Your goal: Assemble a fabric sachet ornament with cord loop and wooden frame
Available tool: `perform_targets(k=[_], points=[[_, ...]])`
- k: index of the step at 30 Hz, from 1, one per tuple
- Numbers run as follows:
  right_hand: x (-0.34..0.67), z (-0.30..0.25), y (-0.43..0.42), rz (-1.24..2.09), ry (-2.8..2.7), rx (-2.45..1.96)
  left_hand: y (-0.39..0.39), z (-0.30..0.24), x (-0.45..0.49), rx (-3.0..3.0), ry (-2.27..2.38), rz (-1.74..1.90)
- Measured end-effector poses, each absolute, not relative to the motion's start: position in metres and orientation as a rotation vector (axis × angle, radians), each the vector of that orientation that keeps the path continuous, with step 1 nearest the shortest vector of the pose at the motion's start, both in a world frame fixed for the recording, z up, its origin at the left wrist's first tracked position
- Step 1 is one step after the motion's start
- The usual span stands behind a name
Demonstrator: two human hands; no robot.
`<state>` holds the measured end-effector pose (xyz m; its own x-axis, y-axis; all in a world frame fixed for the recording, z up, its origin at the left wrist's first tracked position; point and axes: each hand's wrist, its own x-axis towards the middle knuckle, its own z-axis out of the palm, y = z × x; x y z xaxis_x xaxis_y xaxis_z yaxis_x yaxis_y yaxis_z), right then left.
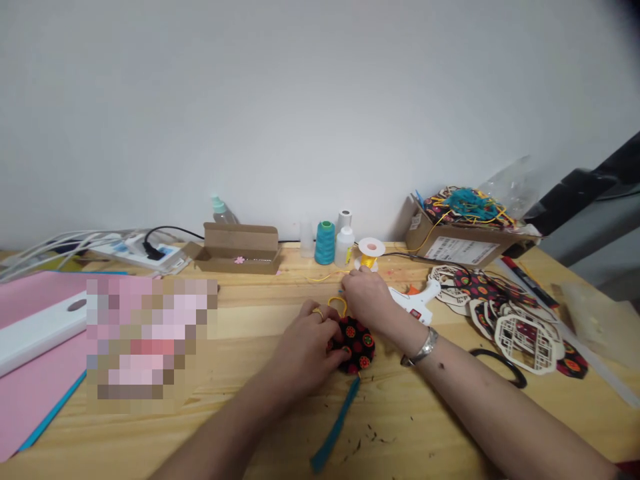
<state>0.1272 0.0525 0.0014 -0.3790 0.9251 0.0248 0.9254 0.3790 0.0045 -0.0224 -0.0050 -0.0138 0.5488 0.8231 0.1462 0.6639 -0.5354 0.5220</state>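
My left hand (316,340) has its fingers closed on the left side of a round black fabric pendant (356,340) with red and orange flowers. A yellow cord loop (339,305) stands out at the pendant's top, and a teal tassel (336,427) hangs from its bottom across the tabletop. Just above and right of the pendant, my right hand (369,299) is down at the table with curled fingers; whatever they pinch is hidden. Partly behind my right wrist lies a white glue gun (425,298) with an orange trigger.
At the back stand a teal thread cone (325,244), a white bottle (344,248), a yellow cord spool (371,248) and an open cardboard box (240,257). Right are cut-out wooden frames (527,337), a black ring (500,370) and a carton (465,243) of cords. Pink sheets (45,387) lie left.
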Motion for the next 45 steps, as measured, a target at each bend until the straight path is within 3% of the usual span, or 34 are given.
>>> perform_targets(k=[10, 16, 19, 28, 45], points=[[0.153, 0.028, 0.017, 0.208, -2.524, -1.733, -0.006, -0.012, -0.023, 2.38, 1.229, 0.508], [0.168, 0.061, -0.067, 1.042, -2.575, -1.147, -0.004, -0.006, -0.023, 2.261, 1.458, 0.555], [0.171, 0.061, -0.081, 1.306, -2.588, -0.943, -0.002, -0.004, -0.022, 2.172, 1.599, 0.522], [0.175, 0.01, -0.039, 0.646, -2.294, -1.383, 0.0, -0.007, -0.023, 2.111, 1.584, 0.558], [0.167, -0.003, -0.047, 0.699, -2.232, -1.475, 0.001, -0.012, -0.026, 2.026, 1.557, 0.538]])
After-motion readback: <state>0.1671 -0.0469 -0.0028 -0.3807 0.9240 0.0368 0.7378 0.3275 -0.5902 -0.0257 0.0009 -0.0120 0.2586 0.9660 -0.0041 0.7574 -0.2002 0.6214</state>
